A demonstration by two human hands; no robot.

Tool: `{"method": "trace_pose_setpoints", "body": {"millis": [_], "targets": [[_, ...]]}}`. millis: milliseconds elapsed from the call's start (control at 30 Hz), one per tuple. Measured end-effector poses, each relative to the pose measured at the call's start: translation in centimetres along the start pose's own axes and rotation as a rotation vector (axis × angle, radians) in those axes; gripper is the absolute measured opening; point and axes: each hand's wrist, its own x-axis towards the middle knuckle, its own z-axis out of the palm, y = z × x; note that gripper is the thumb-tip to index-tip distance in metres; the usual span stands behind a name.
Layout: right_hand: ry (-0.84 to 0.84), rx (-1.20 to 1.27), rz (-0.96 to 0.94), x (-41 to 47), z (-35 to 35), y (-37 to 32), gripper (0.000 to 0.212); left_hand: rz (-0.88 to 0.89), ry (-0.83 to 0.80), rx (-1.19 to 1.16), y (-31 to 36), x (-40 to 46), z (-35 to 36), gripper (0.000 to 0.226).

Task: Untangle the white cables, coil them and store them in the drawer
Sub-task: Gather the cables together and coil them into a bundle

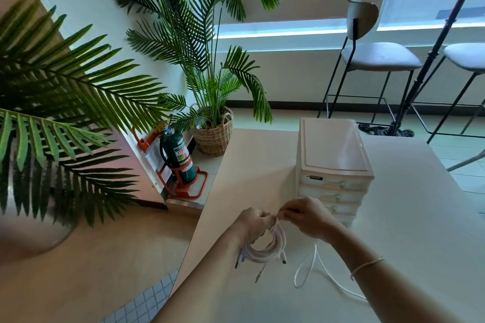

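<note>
A coil of white cables (pixel 270 249) hangs over the table, its plug ends dangling at the bottom. My left hand (pixel 253 223) grips the top of the coil. My right hand (pixel 304 216) pinches a strand at the coil's top, just beside the left hand. Another loose white cable (pixel 312 270) lies on the table below my right forearm, part of it hidden by the arm. A white plastic drawer unit (pixel 333 165) with several drawers stands just behind my hands; its drawers look closed.
The pale table (pixel 420 217) extends right and toward me; its left edge runs diagonally past my left arm. On the floor to the left are a fire extinguisher (pixel 178 157) and potted palms (pixel 212 136). Bar stools (pixel 378 57) stand behind.
</note>
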Motion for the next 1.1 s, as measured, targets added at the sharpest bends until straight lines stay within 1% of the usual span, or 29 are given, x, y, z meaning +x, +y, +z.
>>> {"method": "trace_pose_setpoints", "body": {"millis": [67,133,233,300,367,433,500,567,600,700,833,1000,1033,1100], "targets": [[0.045,0.074,0.051,0.0,0.3,0.4,0.013,0.021,0.025,-0.045,0.3,-0.1,0.0,0.028],[0.067,0.215,0.120,-0.1,0.4,0.7,0.013,0.049,0.031,-0.149,0.6,-0.1,-0.1,0.031],[0.050,0.473,0.234,-0.4,0.9,0.9,0.020,0.015,-0.001,-0.387,0.8,-0.1,0.0,0.036],[0.020,0.650,0.324,-0.6,1.5,0.9,0.022,-0.004,-0.023,-0.495,0.8,-0.3,0.4,0.031],[0.012,0.725,0.393,-0.8,2.4,0.8,0.024,0.019,-0.009,-0.542,0.7,-0.4,0.7,0.019],[0.035,0.782,0.417,-0.8,3.2,0.7,0.025,0.044,0.017,-0.564,0.6,-0.5,1.0,0.017],[0.045,0.917,0.429,-0.9,3.7,0.7,0.025,0.059,0.038,-0.559,0.7,-0.3,1.2,0.017],[0.031,1.011,0.433,-0.9,3.8,0.8,0.024,0.061,0.054,-0.548,0.9,-0.1,1.4,0.009],[0.019,1.019,0.440,-0.9,3.8,0.9,0.023,0.062,0.061,-0.543,0.9,-0.1,1.5,0.009],[-0.010,0.978,0.488,-0.7,3.7,1.2,0.025,0.068,0.079,-0.527,0.6,-0.1,1.8,0.017],[0.000,0.964,0.536,-0.4,3.7,2.0,0.035,0.056,0.072,-0.498,0.5,-0.2,2.2,0.023],[-0.035,0.969,0.571,0.2,4.3,2.7,0.027,0.051,0.065,-0.477,0.4,-0.3,2.2,0.035],[-0.050,0.979,0.574,0.2,4.4,2.7,0.026,0.053,0.059,-0.474,0.3,-0.4,2.1,0.035],[-0.071,0.996,0.570,0.2,4.6,2.7,0.022,0.051,0.050,-0.472,0.2,-0.4,2.0,0.024]]}}
